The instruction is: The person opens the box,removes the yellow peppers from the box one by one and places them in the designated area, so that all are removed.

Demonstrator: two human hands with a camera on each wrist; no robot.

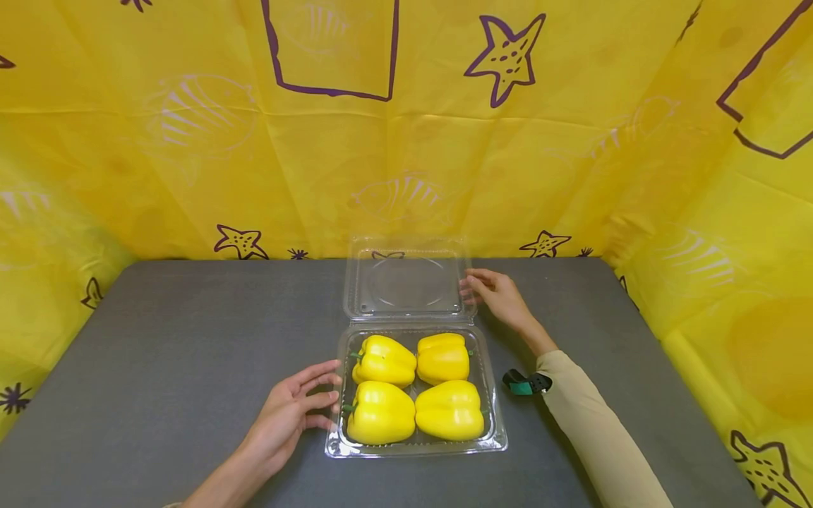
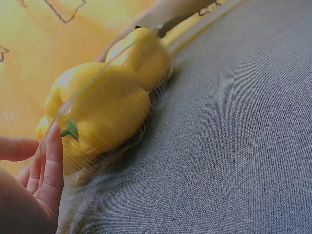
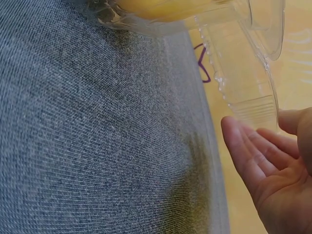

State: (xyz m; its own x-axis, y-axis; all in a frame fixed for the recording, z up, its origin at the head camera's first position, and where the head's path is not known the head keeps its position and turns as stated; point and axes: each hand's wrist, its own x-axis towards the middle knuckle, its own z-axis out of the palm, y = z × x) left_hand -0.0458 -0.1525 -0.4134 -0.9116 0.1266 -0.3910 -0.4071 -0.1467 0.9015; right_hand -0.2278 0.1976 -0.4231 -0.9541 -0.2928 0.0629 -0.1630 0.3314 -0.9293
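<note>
Several yellow bell peppers [image 1: 384,360] with green stems sit in two rows inside a clear plastic clamshell container [image 1: 419,449]. Its hinged lid [image 1: 406,283] stands raised at the far side. My left hand [image 1: 286,415] pinches the container's left rim; the left wrist view has the thumb on one side of the thin edge and fingers [image 2: 52,161] on the other, close to a pepper [image 2: 100,105]. At the lid's right edge, my right hand [image 1: 498,296] holds the clear plastic [image 3: 243,83] between thumb and fingers, as the right wrist view also shows.
The container stands on a dark grey cloth-covered table [image 1: 190,339]. Yellow fabric [image 1: 406,155] printed with starfish and fish hangs behind the table and along both sides. A black and green band [image 1: 527,382] is on the right wrist, beside the beige sleeve [image 1: 591,423].
</note>
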